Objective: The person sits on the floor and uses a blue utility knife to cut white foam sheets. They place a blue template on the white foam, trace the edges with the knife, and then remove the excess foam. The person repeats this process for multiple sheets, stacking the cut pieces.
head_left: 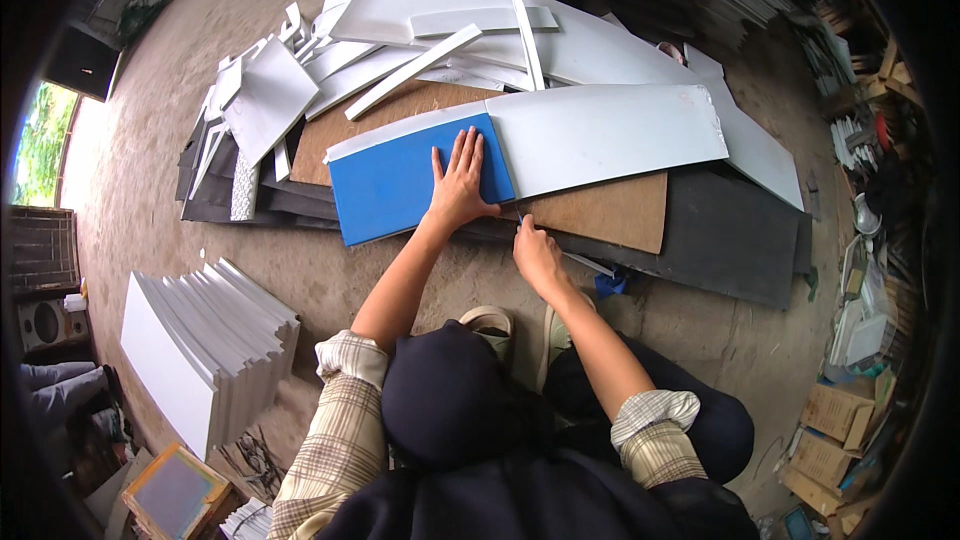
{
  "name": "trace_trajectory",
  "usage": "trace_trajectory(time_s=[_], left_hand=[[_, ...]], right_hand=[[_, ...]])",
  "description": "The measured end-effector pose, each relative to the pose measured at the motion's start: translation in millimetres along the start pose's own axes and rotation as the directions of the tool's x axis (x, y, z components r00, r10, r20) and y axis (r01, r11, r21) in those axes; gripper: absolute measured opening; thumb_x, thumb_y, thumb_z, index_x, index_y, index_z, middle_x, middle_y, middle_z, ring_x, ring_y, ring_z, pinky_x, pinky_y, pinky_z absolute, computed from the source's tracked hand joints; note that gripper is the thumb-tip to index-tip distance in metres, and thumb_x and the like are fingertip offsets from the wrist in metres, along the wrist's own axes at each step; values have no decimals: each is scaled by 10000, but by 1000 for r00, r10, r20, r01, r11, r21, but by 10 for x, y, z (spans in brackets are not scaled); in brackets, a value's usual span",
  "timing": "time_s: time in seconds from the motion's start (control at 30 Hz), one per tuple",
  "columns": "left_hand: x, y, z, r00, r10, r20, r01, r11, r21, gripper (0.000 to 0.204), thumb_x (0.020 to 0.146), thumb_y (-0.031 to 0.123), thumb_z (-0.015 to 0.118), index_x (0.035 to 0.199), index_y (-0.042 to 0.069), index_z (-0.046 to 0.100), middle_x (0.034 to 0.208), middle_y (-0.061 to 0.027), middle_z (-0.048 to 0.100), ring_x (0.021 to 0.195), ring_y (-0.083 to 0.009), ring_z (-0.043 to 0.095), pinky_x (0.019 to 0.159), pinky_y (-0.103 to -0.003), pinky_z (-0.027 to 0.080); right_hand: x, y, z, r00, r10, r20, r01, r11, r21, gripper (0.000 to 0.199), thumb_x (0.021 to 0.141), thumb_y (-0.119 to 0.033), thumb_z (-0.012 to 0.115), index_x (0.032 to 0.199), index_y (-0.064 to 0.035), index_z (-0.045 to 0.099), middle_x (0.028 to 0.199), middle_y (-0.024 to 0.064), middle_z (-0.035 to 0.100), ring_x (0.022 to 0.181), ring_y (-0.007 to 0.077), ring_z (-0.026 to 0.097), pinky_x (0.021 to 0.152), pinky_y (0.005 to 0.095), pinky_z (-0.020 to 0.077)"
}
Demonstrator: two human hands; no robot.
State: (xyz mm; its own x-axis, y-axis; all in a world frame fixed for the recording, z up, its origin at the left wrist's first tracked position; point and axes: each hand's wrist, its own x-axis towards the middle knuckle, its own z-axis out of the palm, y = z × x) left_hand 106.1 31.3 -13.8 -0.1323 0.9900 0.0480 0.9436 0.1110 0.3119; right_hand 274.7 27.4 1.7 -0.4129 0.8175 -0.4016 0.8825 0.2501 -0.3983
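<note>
My left hand (pixel 460 185) lies flat with fingers stretched out on a blue rectangular board (pixel 385 180), pressing near its right end. That board rests on a white foam sheet (pixel 610 135), which shows along its far edge and extends to the right. Just off the board's near right corner, my right hand (pixel 538 252) is closed around a cutter knife (pixel 519 212); only a thin dark bit of it shows above the fingers. The knife tip is at the sheet's near edge, beside my left thumb. Beneath the sheet lies a brown wooden board (pixel 620 215).
Dark flat sheets (pixel 715 230) lie under the brown board. White offcuts and strips (pixel 270 95) are heaped beyond it. A stack of white cut panels (pixel 210 350) stands on the floor at left. Cardboard boxes (pixel 830 410) and clutter line the right side; a wooden frame (pixel 175 495) is lower left.
</note>
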Motion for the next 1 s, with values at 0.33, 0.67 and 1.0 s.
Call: trace_trajectory(time_s=[0.33,0.67,1.0], left_hand=[[13,-3,-63,1000,-21,20,22,999,-45,1213,417,409,803,1366,-8,173,1447,-149,124,1351,-312,41,996,-644,2],[25,-7,-92,999,-26,19,28,994,-109,1200,384,372,800,1353,-18,208,1439,-144,158,1348,-306,80,1000,-636,19],[35,-12,-120,999,-31,15,32,992,-118,1185,397,372,798,1350,-21,215,1437,-146,164,1348,-304,77,1007,-626,15]], right_hand=[[844,-350,-691,934,-269,-234,245,961,-128,244,874,-224,414,914,4,489,658,231,601,636,385,615,572,455,504],[1704,-680,-554,983,-160,-91,152,985,-83,306,881,-232,362,972,21,509,864,281,595,862,439,572,782,505,446],[1793,-766,-591,998,-54,44,57,996,-66,254,811,-160,450,930,36,559,866,250,618,844,380,611,749,436,488]])
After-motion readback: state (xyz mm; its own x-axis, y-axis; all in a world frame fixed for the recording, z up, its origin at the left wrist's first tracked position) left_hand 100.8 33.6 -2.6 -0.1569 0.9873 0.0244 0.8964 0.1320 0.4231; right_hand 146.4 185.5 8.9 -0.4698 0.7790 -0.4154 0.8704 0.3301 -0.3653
